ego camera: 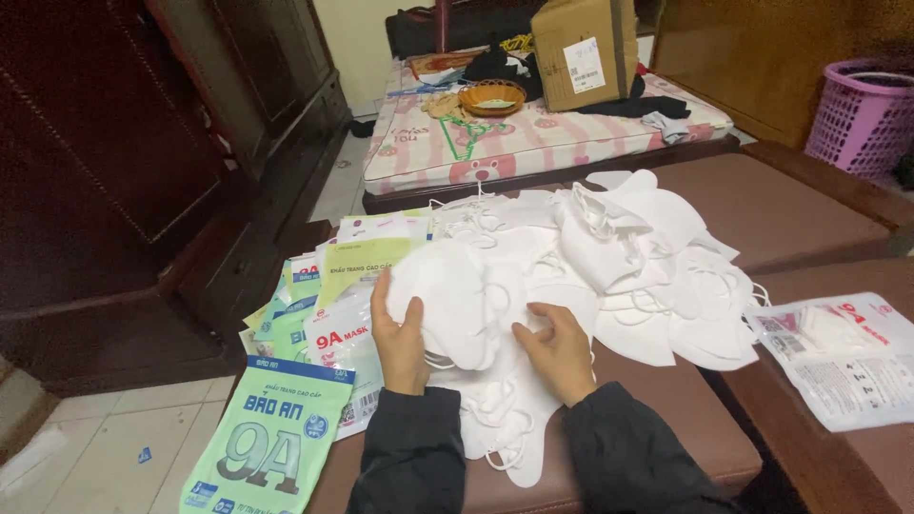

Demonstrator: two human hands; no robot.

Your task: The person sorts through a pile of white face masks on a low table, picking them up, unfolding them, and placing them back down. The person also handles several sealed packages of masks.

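White face mask (447, 300), folded flat, held up off the mask heap (609, 257) at ~9 o'clock edge; heap = loose white masks w/ tangled ear loops, piled on brown bench.

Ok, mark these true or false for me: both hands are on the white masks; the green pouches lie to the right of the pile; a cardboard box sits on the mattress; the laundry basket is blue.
1. Both hands, left hand and right hand, rest on the white face masks: true.
2. The green mask pouches lie right of the pile: false, they lie left.
3. A cardboard box sits on the pink mattress: true.
4. The laundry basket is blue: false, it is purple.
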